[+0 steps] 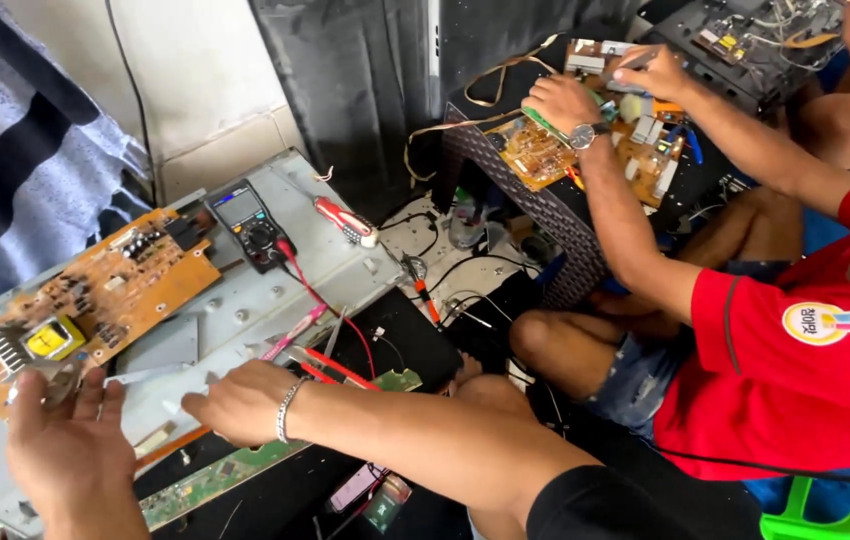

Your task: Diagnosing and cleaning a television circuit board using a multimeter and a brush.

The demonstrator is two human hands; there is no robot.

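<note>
- Our left hand [70,455] — fingers spread, palm turned partly up, holding nothing; it hovers at the near end of the orange circuit board [95,300], just below the board's yellow transformer [50,340] and ribbed metal heat sink [3,350].
- Our right hand [240,400] — fingers loosely curled and pointing left, a silver bracelet [287,408] at the wrist; it rests over the grey metal chassis [275,275], fingertips near a pale strip on the panel. Whether it pinches anything, we cannot tell.
- Orange circuit board — lies flat on the left half of the grey metal chassis, slanting away from us.
- Red probe leads [330,365] — just beside our right hand, running up to the multimeter [250,225].
- Multimeter — dark casing, grey screen, lying on the chassis just beyond the orange circuit board's far end.
- Screwdriver [345,220] — red and white handle, on the far right corner of the chassis.
- Green circuit strip [215,480] — under our right forearm, on the dark surface below the chassis.
- Another person's hands [595,90] — well apart, at upper right, working on a second orange board [545,150]; a wristwatch on one wrist, red shirt [785,370] below.
- Green plastic stool [845,510] — bottom right corner.
</note>
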